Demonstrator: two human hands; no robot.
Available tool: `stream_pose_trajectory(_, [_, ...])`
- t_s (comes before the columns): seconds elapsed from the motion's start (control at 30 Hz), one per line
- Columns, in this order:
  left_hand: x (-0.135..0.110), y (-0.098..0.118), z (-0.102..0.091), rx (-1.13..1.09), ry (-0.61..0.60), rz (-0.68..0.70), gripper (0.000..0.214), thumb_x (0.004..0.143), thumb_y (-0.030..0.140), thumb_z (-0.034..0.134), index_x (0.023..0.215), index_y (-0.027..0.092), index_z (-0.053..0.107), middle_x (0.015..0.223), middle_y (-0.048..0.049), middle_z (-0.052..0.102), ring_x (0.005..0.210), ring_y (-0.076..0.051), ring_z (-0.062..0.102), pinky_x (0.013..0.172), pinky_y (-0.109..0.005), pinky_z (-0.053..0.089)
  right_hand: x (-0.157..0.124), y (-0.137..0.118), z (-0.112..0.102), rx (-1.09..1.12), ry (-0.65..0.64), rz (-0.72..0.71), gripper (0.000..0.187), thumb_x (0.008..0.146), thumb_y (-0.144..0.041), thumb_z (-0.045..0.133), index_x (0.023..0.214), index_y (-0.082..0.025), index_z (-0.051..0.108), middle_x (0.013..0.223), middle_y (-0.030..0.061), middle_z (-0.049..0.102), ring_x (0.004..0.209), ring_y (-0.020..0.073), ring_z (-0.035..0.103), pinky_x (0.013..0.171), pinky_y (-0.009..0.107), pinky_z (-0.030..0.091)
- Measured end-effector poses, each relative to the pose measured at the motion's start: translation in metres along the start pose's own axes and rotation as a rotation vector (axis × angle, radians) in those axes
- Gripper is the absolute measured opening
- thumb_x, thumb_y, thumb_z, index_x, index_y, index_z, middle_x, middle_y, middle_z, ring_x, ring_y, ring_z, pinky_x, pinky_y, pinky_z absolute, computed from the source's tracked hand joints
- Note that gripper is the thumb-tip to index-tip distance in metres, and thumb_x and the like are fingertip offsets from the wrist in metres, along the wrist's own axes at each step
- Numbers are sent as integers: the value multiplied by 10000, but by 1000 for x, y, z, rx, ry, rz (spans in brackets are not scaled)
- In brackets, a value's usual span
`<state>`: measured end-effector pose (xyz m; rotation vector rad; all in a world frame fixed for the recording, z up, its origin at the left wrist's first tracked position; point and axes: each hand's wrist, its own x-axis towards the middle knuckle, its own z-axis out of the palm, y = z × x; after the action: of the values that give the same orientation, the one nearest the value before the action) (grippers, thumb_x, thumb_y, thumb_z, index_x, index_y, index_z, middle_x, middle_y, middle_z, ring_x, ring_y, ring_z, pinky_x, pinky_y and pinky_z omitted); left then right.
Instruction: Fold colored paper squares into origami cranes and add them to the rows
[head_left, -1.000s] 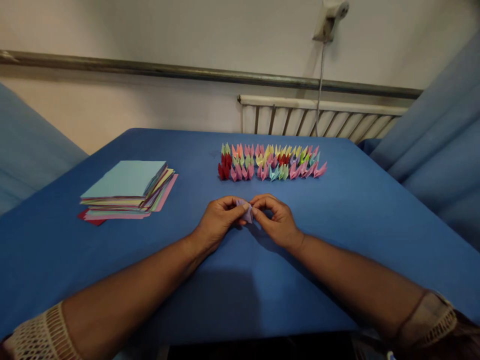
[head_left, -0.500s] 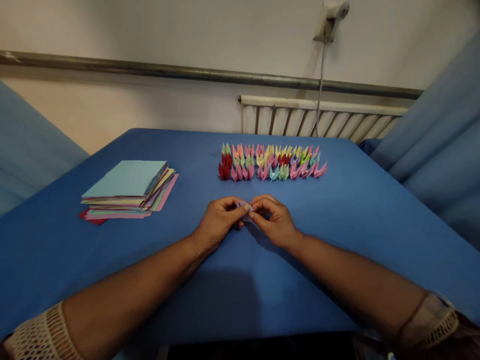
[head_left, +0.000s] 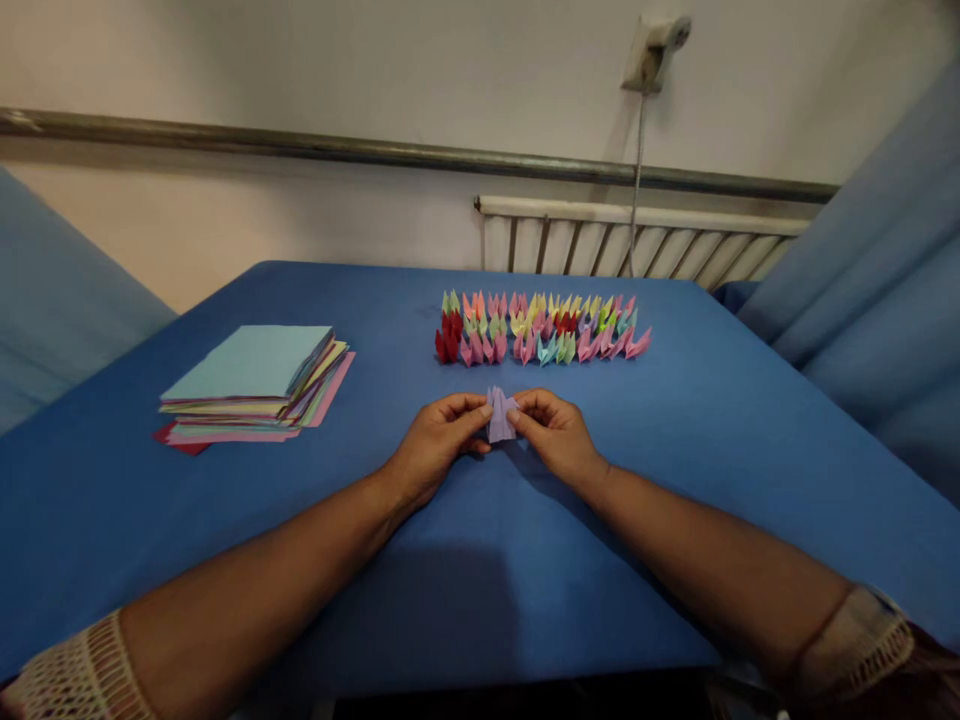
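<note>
A small folded purple paper piece (head_left: 501,420) is held upright between my two hands, its pointed tips facing up. My left hand (head_left: 442,440) pinches its left side between thumb and fingers. From the right, my right hand (head_left: 556,436) grips the other edge with thumb and forefinger. Beyond my hands stand several rows of folded paper cranes (head_left: 544,330) in pink, red, yellow, green and blue.
On the left of the blue-covered table (head_left: 637,560) lies a stack of coloured paper squares (head_left: 251,362), light blue on top. Behind are a wall pipe (head_left: 360,148), a radiator (head_left: 645,215) and a socket with a plug (head_left: 652,55). Blue curtains (head_left: 892,270) hang at both sides.
The purple paper now shows upright between my fingertips, where my fingers mostly covered it before. My hands have moved slightly apart. The view has shifted a little.
</note>
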<state>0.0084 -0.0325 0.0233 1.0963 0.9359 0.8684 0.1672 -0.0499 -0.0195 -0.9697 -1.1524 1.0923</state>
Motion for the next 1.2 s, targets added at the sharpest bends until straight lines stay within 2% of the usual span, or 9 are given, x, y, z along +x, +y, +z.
stream_pose_trajectory(0.13, [1, -2, -1, -2, -1, -14, 249, 690, 297, 788, 852, 134, 691, 775, -7, 621, 648, -84, 557, 571, -191, 504, -1, -5, 1, 6, 20, -9, 223, 741, -391, 714, 782, -192, 625, 738, -4, 633, 644, 121, 567, 643, 268, 469])
stream_pose_trajectory(0.3, [0, -2, -2, -77, -63, -43, 282, 728, 370, 757, 862, 131, 691, 852, -39, 645, 753, -123, 599, 641, -234, 532, 0, -8, 0, -7, 50, -25, 233, 732, -410, 708, 773, -200, 615, 733, -7, 627, 653, 128, 563, 645, 270, 474])
stream_pose_trajectory(0.43, [1, -4, -2, -14, -50, -26, 272, 682, 321, 785, 857, 138, 684, 808, -16, 641, 701, -109, 594, 643, -240, 520, 0, -8, -1, -32, 48, -39, 233, 746, -412, 691, 776, -197, 605, 739, -7, 616, 654, 125, 559, 654, 274, 475])
stream_pose_trajectory(0.6, [0, -5, -1, 125, -48, 65, 243, 668, 290, 770, 807, 140, 639, 714, 12, 617, 607, -89, 561, 611, -231, 474, -3, -4, 0, -107, 11, -85, 190, 771, -357, 681, 849, -205, 598, 777, -1, 606, 676, 130, 565, 668, 286, 475])
stream_pose_trajectory(0.73, [2, -6, -3, 225, 49, 168, 217, 684, 300, 737, 745, 151, 593, 659, 30, 574, 581, -91, 536, 597, -235, 443, -6, -8, 1, -203, 99, -145, 249, 751, -310, 705, 934, -222, 562, 801, -8, 591, 698, 134, 567, 673, 287, 475])
stream_pose_trajectory(0.87, [6, -11, -8, 367, 137, 280, 183, 697, 295, 715, 751, 160, 604, 713, 18, 589, 657, -110, 544, 642, -242, 444, -12, -13, 3, -339, 57, -219, 194, 769, -307, 698, 873, -219, 560, 794, -10, 583, 679, 128, 552, 670, 286, 472])
stream_pose_trajectory(1.07, [8, -19, -13, 456, 117, 358, 152, 724, 288, 689, 813, 177, 636, 815, -2, 648, 774, -148, 603, 755, -279, 477, -12, -10, 3, -436, 72, -235, 293, 758, -330, 731, 961, -210, 556, 828, 6, 615, 704, 144, 580, 676, 295, 483])
stream_pose_trajectory(1.2, [7, -20, -12, 460, 106, 353, 163, 730, 299, 689, 817, 175, 630, 869, -21, 666, 827, -169, 626, 794, -303, 491, -11, -11, 4, -470, 35, -275, 152, 807, -301, 680, 882, -208, 585, 811, 4, 606, 715, 139, 581, 684, 282, 484])
